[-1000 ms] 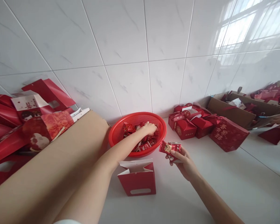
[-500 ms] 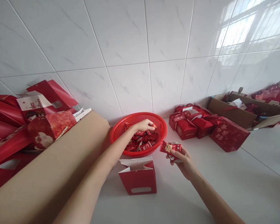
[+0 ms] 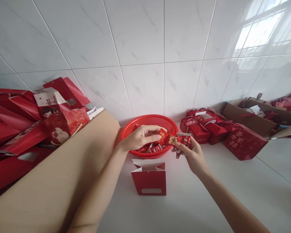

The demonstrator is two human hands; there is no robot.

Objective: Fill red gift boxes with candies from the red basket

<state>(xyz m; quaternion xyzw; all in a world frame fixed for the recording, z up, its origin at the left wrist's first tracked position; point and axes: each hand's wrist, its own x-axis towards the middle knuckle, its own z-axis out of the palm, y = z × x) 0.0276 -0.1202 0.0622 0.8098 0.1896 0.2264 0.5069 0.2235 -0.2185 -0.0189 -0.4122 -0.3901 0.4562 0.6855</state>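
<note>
My left hand (image 3: 143, 137) pinches a small red wrapped packet (image 3: 162, 136) above the right part of a red plastic basket (image 3: 126, 129). My right hand (image 3: 192, 153) grips red wrapped packets (image 3: 183, 139) just beyond the basket's right rim, and the packets of both hands meet. More red wrapped packets (image 3: 156, 148) lie inside the basket, partly hidden under my left hand. In front of the basket an open-topped red paper box (image 3: 150, 181) stands upright on the white surface, a pale oval window low on its front.
A big cardboard box (image 3: 87, 155) with folded red boxes (image 3: 24, 110) takes up the left. Behind on the right are closed red gift boxes (image 3: 199, 131), a tilted red box (image 3: 246, 140) and an open carton (image 3: 269, 124). A tiled wall (image 3: 143, 84) rises behind.
My left hand has come out of the basket's pile with a packet and moved right to my right hand. The whole view has shifted slightly.
</note>
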